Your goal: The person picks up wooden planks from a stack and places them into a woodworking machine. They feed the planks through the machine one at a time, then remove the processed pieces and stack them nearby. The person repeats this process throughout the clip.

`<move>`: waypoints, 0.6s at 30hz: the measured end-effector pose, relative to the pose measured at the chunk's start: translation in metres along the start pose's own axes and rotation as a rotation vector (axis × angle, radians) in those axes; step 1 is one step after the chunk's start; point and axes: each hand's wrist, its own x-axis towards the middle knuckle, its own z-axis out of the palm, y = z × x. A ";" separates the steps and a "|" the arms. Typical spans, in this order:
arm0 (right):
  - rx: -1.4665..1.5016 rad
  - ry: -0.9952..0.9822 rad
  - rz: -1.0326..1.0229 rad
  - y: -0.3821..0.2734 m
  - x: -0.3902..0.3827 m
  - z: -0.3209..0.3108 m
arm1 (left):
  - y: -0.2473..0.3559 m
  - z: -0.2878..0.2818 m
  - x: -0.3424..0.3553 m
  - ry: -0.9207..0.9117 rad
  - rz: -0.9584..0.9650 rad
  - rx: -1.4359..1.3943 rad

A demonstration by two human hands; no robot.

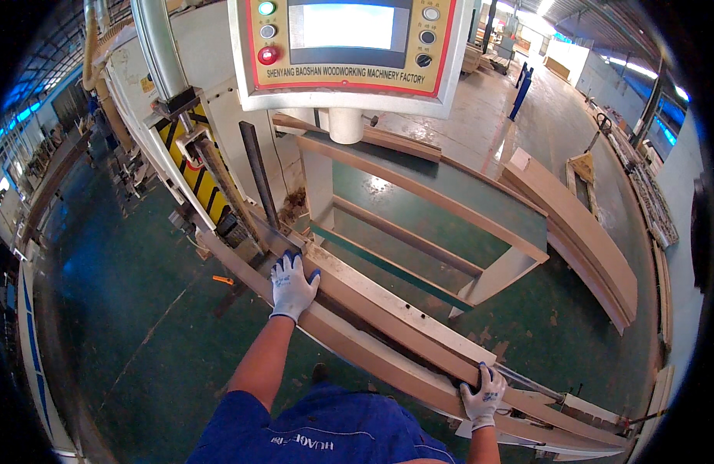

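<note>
A long, light-brown wooden board [372, 311] lies along the machine's narrow bed, running from the machine head at left toward the lower right. My left hand [293, 288], in a white glove with blue fingertips, rests on its left end with fingers spread, close to the machine head. Farther right, my right hand [483, 394], gloved the same way, has its fingers curled over the board's edge. On the near side runs a second brown strip [372, 354], parallel to the board. The undersides of both hands are hidden.
A control panel [345, 81] with screen and buttons hangs ahead. At left stand a metal cylinder [157, 50] and a yellow-black striped guard [190, 166]. Beyond the bed is a table-like frame [419, 182], with stacked boards [581, 232] to its right. An orange tool [222, 280] lies at left.
</note>
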 end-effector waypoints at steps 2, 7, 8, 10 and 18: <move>0.003 -0.004 0.005 -0.001 0.000 -0.001 | 0.000 -0.001 0.000 -0.003 0.003 0.001; 0.007 -0.014 0.024 -0.004 0.001 -0.003 | -0.002 0.003 0.001 0.001 0.001 0.012; 0.007 -0.015 0.029 -0.005 0.001 -0.003 | -0.001 0.002 0.001 -0.002 -0.003 0.013; -0.021 0.034 -0.006 -0.003 0.001 0.000 | 0.001 0.001 0.000 -0.008 -0.012 0.016; -0.032 0.078 -0.042 0.000 0.001 0.002 | -0.005 0.008 0.001 0.025 0.019 0.026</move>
